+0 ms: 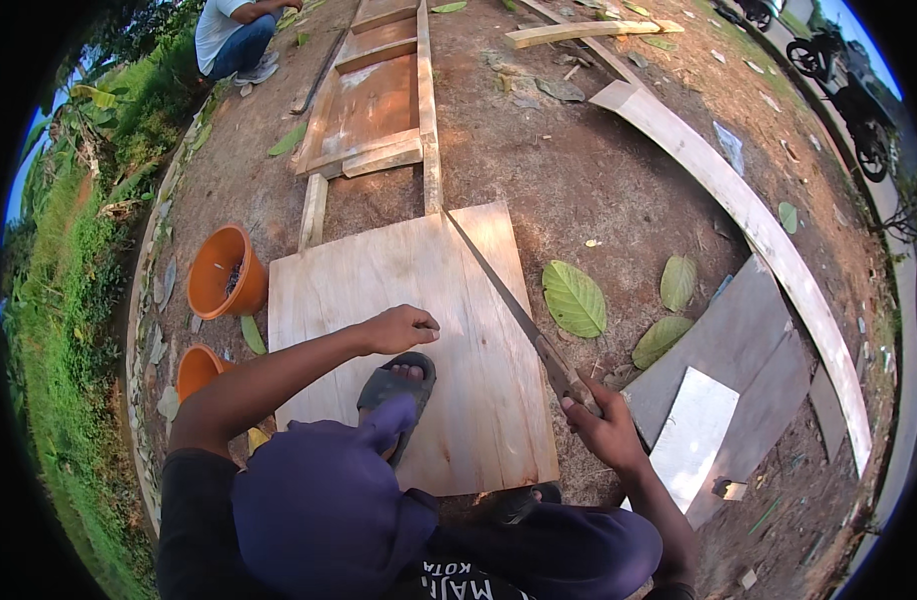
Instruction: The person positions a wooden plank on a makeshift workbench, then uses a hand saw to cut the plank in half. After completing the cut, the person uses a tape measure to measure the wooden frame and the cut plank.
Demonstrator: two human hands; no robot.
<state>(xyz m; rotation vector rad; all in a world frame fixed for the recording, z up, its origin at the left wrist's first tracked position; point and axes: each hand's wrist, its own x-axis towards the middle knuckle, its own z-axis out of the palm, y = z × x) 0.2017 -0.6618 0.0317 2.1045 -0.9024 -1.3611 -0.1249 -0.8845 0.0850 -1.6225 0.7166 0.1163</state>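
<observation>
Working from the remote feed, I take the right hand's (601, 418) grip on the saw (524, 320) as datum. Left of grip: board (489, 410), a sandalled foot (411, 395) on it, left hand (404, 328) over it just ahead of the foot. Farther left, past the board: far bucket (254, 292), near bucket (196, 373). Ahead-left, beyond the board: wooden frame (431, 140); crouching person (241, 42) left of its far part. Ahead: large leaf (576, 298) on the ground (599, 195). Right: sheet (754, 335), panel (694, 425) lying on it. Beyond, farther right: long strip (764, 205), then motorcycle (864, 125).
</observation>
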